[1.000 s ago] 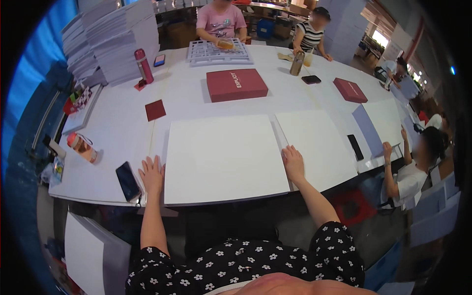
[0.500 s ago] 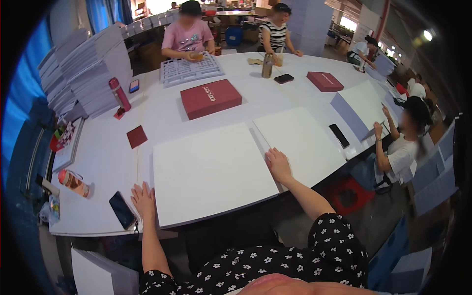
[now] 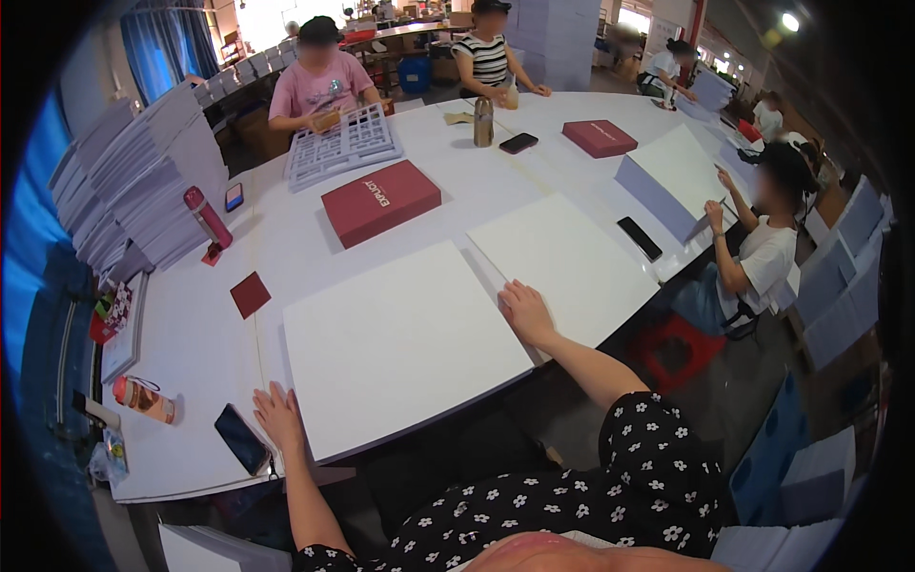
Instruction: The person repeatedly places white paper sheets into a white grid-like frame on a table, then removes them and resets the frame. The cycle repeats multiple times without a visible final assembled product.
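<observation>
Pale lettering marks the red box (image 3: 383,202) on the table (image 3: 297,250), upper centre. The white board (image 3: 400,343) lies mid-frame. Left hand (image 3: 278,421) — fingers spread flat beside its left edge, gripping nothing; right hand (image 3: 526,313) at its right edge — fingers extended, undersides hidden, grip impossible to tell.

Red box (image 3: 381,202), upper centre of the frame: one line of pale capitals on the lid, legible. Smaller red box (image 3: 599,138), upper right of centre: pale lettering on the lid, too small to read.
</observation>
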Motion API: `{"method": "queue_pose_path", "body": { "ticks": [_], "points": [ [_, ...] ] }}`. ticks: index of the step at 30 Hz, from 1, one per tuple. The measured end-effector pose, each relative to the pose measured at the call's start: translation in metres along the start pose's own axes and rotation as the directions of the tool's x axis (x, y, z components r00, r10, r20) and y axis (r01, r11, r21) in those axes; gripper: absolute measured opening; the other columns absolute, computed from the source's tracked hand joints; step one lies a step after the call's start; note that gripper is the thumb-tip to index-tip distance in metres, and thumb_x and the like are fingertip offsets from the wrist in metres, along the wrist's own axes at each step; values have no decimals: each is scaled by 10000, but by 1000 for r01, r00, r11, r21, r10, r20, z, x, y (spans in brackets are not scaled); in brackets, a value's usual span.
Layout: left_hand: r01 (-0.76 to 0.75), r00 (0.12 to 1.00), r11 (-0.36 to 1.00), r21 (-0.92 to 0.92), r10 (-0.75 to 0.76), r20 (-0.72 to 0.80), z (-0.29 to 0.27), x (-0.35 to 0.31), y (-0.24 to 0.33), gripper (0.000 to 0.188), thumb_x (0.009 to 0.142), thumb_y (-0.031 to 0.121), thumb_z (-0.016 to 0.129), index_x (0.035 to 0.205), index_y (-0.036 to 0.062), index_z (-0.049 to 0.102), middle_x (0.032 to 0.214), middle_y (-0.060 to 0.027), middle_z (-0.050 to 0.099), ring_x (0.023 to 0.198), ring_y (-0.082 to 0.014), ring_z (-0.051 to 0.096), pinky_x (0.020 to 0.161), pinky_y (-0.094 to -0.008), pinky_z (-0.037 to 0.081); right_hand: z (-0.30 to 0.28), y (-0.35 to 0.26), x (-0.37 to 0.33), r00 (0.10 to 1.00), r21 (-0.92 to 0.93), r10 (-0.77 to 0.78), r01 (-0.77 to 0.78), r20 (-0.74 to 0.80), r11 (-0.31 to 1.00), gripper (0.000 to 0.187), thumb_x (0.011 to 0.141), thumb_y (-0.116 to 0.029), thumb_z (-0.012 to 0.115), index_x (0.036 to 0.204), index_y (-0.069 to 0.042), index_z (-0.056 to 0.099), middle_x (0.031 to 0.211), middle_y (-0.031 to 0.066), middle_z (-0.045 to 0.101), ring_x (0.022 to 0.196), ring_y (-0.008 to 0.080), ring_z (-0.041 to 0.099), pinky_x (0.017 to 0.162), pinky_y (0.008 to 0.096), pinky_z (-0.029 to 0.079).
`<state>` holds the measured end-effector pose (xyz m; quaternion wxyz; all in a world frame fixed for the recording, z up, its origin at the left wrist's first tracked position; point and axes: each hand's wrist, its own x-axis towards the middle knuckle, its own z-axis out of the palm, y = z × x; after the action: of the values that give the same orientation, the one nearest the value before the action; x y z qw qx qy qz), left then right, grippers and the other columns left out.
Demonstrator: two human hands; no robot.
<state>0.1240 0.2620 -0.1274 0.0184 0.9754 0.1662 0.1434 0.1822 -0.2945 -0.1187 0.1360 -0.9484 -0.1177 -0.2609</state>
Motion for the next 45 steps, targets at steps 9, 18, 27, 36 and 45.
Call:
{"method": "queue_pose_path", "body": {
  "ticks": [9, 18, 27, 36, 45],
  "points": [
    [131, 959, 979, -154, -164, -231, -13, -3, 6, 614, 990, 427, 498, 1468, 57, 386, 1480, -354, 303, 1400, -440, 309, 1124, -497, 305, -1, 1, -2, 1000, -7, 4, -4, 24, 1000, 283, 872, -132, 572, 1147, -63, 572, 1290, 166, 566, 1281, 353, 484, 1055, 478, 368],
    [74, 987, 997, 24, -69, -148, 5, 0, -6, 596, 984, 463, 487, 1477, 138, 401, 1513, -265, 332, 1419, -418, 296, 1121, -561, 282, -3, -4, 4, 999, 0, 17, -17, 47, 1000, 297, 884, -138, 587, 1173, -70, 572, 1306, 159, 570, 1297, 343, 479, 1065, 472, 366],
    [26, 998, 1000, -2, -26, -61, 3, 0, -3, 567, 991, 463, 474, 1468, 161, 417, 1520, -235, 343, 1408, -417, 317, 1111, -573, 284, -2, -4, 2, 997, 3, 33, -33, 73, 999, 295, 895, -145, 574, 1180, -67, 579, 1314, 171, 571, 1307, 342, 471, 1082, 470, 351],
    [9, 1000, 1000, 13, -9, -13, -3, -3, 2, 523, 990, 460, 476, 1388, 123, 514, 1464, -248, 412, 1391, -418, 338, 1121, -555, 270, -1, 0, 0, 998, -15, 24, -23, 62, 1000, 293, 897, -137, 583, 1183, -72, 576, 1304, 160, 573, 1303, 348, 472, 1072, 476, 360],
    [10, 1000, 1000, 1, -10, -27, 1, -3, -2, 527, 987, 463, 481, 1387, 121, 516, 1462, -238, 419, 1392, -411, 339, 1123, -546, 272, -4, -3, 0, 998, -29, 26, -24, 65, 999, 288, 897, -141, 583, 1175, -67, 581, 1316, 164, 569, 1308, 342, 469, 1068, 473, 362]
  ]
}}
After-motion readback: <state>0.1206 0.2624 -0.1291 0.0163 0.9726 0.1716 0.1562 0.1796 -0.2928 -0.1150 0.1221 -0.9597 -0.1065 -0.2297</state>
